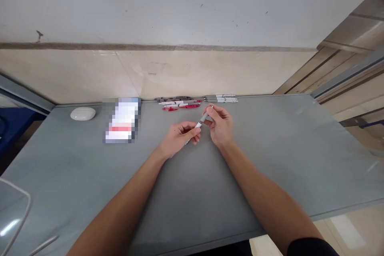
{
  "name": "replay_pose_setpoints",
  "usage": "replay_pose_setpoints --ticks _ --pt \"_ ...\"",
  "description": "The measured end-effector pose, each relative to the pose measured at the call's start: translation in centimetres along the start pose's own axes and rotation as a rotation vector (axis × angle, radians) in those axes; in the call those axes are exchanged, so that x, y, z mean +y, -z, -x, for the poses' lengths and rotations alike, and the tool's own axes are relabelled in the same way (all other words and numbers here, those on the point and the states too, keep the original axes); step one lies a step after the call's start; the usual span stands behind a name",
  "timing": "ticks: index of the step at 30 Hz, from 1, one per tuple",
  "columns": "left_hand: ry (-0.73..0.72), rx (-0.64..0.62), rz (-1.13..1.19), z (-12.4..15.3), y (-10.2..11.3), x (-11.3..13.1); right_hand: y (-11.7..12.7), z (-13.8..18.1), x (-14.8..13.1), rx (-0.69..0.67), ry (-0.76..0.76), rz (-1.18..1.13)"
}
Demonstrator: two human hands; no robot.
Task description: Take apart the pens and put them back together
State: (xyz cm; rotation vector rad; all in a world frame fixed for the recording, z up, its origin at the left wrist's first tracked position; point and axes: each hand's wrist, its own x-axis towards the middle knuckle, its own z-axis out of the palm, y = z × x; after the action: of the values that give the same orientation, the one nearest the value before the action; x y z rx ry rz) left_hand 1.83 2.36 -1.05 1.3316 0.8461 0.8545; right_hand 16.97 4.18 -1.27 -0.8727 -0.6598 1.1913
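Observation:
Both of my hands hold one grey and white pen [201, 121] above the middle of the grey table [270, 148]. My left hand [180, 137] pinches its lower white end. My right hand [220, 125] is closed round its upper grey end, whose tip points up and away. Just beyond my hands, along the table's far edge, lie several more pens: red and white ones [180, 105] on the left and white and grey ones [221, 98] on the right.
A white oval case [83, 113] rests at the far left of the table. Beside it lies a blurred-out flat object [121, 120]. A wall runs right behind the table. A clear curved object [13, 216] shows at the near left corner.

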Motion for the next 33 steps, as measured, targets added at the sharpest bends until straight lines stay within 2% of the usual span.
replay_pose_setpoints --ticks 7,15,28,33 --pt "-0.004 -0.087 -0.020 0.1 0.1 0.2 0.1 0.0 0.0 0.006 -0.018 -0.013" --pt "0.070 -0.184 0.052 0.2 0.5 0.4 0.3 -0.1 -0.2 -0.050 -0.027 -0.031" --pt "0.082 -0.147 0.202 0.0 0.6 -0.5 0.2 -0.6 -0.2 0.038 0.088 -0.001" --pt "0.098 -0.153 0.277 -0.1 0.7 -0.4 0.0 -1.1 -1.5 0.030 0.088 0.005"
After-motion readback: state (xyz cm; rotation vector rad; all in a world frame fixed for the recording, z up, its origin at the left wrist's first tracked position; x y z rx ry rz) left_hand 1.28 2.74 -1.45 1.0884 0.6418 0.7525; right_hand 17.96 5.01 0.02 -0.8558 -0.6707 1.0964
